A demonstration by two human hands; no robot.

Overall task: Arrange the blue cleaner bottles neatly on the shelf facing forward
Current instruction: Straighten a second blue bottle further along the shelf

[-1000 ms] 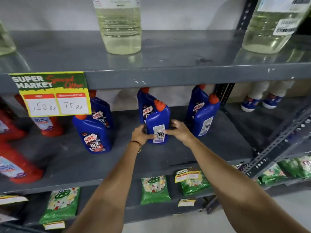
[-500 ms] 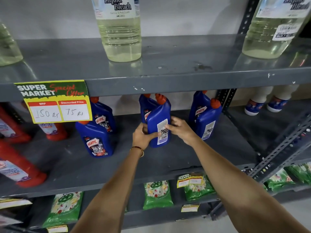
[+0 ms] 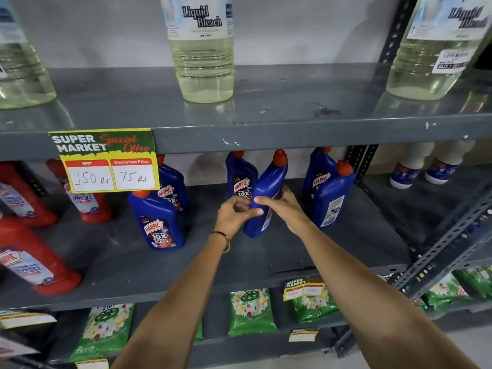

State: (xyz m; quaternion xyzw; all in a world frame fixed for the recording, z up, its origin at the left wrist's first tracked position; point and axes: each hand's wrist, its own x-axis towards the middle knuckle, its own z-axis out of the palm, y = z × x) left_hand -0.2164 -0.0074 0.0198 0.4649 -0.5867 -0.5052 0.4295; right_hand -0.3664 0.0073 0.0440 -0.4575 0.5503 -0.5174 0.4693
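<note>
- Hands meet on one blue cleaner bottle (image 3: 269, 193) near the middle of the grey shelf (image 3: 266, 251), about halfway between its front edge and the back wall.
- The left hand (image 3: 234, 213), with a bangle (image 3: 222, 239) at the wrist, grasps the lower body of that bottle from the left; its fingers (image 3: 254, 212) curl across the plain blue face.
- The right hand (image 3: 283, 206) grips the same bottle from the right, thumb laid over the front at mid-height, remaining fingers hidden behind it.
- The held bottle tilts, red cap leaning up and to the right, and shows a narrow unlabelled side; only a sliver of label appears on its right edge. Whether its base touches the shelf I cannot tell.
- Just behind it, a second blue bottle (image 3: 241, 177) stands upright with the Harpic label facing forward.
- To the right stand a blue bottle with its back label outward (image 3: 332, 198) and, behind that one, another showing the Harpic front (image 3: 318, 171).
- Toward the left, a front bottle (image 3: 157, 225) faces forward near the shelf's middle depth, with one more (image 3: 171, 187) behind it.
- Red cleaner bottles (image 3: 34, 259) occupy the left end of the shelf.
- A price tag (image 3: 106, 161) hangs from the front edge of the upper shelf.
</note>
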